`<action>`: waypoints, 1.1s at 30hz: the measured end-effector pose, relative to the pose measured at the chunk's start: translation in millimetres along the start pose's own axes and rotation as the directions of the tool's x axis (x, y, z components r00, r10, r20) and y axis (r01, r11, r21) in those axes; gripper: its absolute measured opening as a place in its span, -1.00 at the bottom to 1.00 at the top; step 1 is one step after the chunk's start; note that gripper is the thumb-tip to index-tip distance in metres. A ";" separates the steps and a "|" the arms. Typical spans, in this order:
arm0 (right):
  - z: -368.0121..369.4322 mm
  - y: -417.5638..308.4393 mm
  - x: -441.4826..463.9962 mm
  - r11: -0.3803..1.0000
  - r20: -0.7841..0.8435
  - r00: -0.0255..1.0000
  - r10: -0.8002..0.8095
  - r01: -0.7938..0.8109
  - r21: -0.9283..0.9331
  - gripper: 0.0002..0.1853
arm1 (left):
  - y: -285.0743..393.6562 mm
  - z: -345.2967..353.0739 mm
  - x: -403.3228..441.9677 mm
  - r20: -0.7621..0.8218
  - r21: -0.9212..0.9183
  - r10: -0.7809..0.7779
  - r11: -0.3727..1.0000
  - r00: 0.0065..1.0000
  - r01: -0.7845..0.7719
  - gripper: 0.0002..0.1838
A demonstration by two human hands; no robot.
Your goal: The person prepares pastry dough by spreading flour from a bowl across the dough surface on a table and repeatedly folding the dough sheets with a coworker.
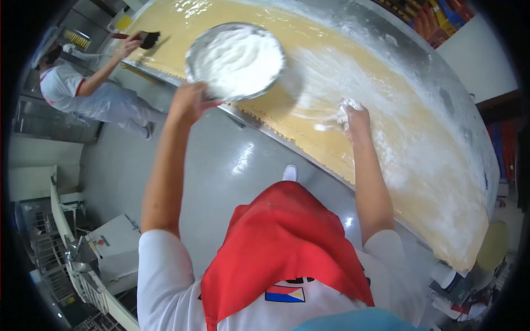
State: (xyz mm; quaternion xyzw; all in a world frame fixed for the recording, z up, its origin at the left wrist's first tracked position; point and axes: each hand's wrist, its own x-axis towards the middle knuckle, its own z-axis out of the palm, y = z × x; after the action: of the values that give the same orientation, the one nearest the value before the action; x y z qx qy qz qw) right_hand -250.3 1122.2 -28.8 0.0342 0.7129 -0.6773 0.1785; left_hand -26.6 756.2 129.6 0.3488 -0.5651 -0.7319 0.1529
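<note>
two hands — left point(193, 100) gripping bowl point(190, 58), right point(356, 119) curled, floury

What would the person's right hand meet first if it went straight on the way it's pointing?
Likely the flour-dusted dough sheet, spread ahead of the right hand; whether they already touch is unclear.

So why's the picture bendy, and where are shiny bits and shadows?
Head view: corners go black and the table edge bows, probably from a wide lens; head view: glare on the floor and yellow dough; head view: a shadow right of the bowl.
</note>
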 end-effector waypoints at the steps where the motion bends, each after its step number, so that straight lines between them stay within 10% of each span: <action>1: 3.2 -9.8 0.5 1.000 0.010 1.000 0.008 -0.008 0.008 -0.77 | 11.9 -19.6 -13.2 -0.053 0.046 0.006 0.999 0.999 -0.003 -0.67; 8: -89.1 -12.5 119.1 0.919 -0.448 0.887 -0.112 0.264 0.293 -0.61 | 23.5 -101.1 -46.3 -0.257 0.075 -0.063 0.994 0.964 0.084 -0.58; 10: -55.0 -24.8 158.8 0.967 -0.208 0.952 -0.223 0.189 -0.172 -0.53 | 19.2 -97.8 -35.5 -0.258 0.070 -0.077 0.993 0.963 0.098 -0.58; 12: 15.6 -58.4 137.2 0.676 0.219 0.928 -0.300 0.369 -0.638 -0.45 | 20.4 -82.7 -10.4 -0.134 0.151 -0.108 0.980 0.985 0.128 -0.54; 15: 128.6 -112.4 30.0 0.318 0.668 0.658 -0.348 0.753 -0.576 -0.32 | 24.0 -47.9 17.1 0.074 0.123 -0.095 0.989 0.993 0.086 -0.50; 25: 276.7 -86.4 1.4 0.584 0.276 0.911 -0.308 0.409 -0.701 -0.36 | 6.7 32.8 89.1 0.535 0.132 -0.141 0.988 0.833 0.082 -0.51; 27: 267.4 -77.0 18.6 0.972 0.256 0.966 -0.028 0.086 -0.220 -0.49 | 1.1 29.0 100.6 0.566 0.085 -0.147 0.989 0.811 0.120 -0.48; 29: 236.0 -93.6 14.0 0.969 0.151 0.981 0.120 -0.149 0.198 -0.63 | 0.6 16.4 104.4 0.592 0.055 -0.167 0.984 0.788 0.167 -0.46; 31: 177.0 -92.8 21.6 0.753 0.245 0.962 -0.123 -0.070 0.654 -0.64 | 10.7 -3.7 107.1 0.572 0.046 -0.162 0.985 0.804 0.166 -0.41; 33: 118.0 -91.8 -0.8 0.671 -0.250 0.964 -0.088 0.243 0.701 -0.59 | 16.7 -37.7 122.4 0.560 0.042 -0.200 0.976 0.804 0.213 -0.39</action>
State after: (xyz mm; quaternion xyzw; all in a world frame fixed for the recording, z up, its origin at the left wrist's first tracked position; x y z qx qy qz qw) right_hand -251.7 999.6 56.7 0.1032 0.4007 -0.9102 0.0173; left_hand -90.5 648.2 99.4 0.1762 -0.5355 -0.8203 -0.0960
